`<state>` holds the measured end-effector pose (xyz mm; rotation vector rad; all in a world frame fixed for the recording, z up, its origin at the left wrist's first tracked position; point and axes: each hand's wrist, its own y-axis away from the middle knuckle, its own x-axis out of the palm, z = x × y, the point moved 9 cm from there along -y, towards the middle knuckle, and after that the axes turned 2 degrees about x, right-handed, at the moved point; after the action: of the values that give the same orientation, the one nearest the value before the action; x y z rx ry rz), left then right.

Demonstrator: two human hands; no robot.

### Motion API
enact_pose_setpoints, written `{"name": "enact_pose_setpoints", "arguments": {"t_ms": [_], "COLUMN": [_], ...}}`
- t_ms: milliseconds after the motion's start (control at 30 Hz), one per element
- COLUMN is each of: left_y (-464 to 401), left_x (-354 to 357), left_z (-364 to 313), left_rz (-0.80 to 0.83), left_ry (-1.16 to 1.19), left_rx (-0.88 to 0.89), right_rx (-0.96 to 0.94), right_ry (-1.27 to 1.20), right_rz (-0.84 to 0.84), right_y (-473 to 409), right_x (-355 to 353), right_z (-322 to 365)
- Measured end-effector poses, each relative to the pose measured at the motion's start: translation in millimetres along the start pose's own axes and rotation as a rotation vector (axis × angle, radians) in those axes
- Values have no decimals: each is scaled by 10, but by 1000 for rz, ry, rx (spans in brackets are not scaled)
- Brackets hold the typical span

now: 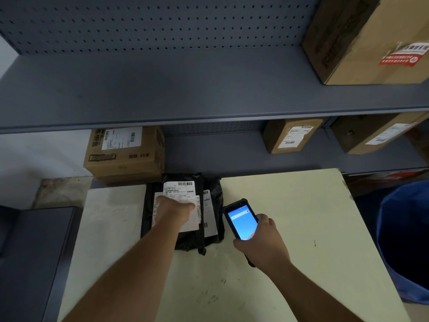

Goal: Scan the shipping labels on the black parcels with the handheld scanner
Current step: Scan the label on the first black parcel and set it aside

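Observation:
A pile of black parcels (185,238) with white shipping labels (180,189) lies at the far middle of the pale table (301,217). My left hand (173,211) rests flat on the top parcel, its fingers covering part of a label. Whether it grips the parcel I cannot tell. Just right of the pile, my right hand (262,242) holds the handheld scanner (241,220), a black device with a lit blue screen facing up, its top end pointing towards the parcels.
Grey metal shelves (209,89) rise behind the table, holding cardboard boxes (125,154) with labels. A large box (366,38) sits on the upper shelf at right. A blue bin (404,240) stands right of the table, a dark grey cabinet (34,252) to its left.

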<state>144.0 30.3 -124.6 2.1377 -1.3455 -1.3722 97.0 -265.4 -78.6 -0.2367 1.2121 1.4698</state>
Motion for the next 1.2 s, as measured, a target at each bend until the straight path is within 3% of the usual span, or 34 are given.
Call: {"name": "enact_pose_setpoints", "arguments": {"t_ms": [267, 500, 733, 900, 1200], "left_y": [252, 219, 316, 417, 568], "left_x": [117, 166, 188, 192, -121], "left_z": [-118, -117, -187, -220, -354], "left_rz": [-120, -78, 18, 120, 150], "left_ry": [-225, -231, 51, 128, 239], "left_rx": [55, 25, 30, 73, 178], "right_rx": [7, 3, -17, -46, -117], "right_ry": [-28, -26, -7, 30, 119], "right_rz": [9, 18, 58, 88, 164], "right_y": [45, 84, 116, 185, 425], "right_x": [-42, -157, -271, -359, -520], "right_z": [-129, -233, -286, -218, 37]}}
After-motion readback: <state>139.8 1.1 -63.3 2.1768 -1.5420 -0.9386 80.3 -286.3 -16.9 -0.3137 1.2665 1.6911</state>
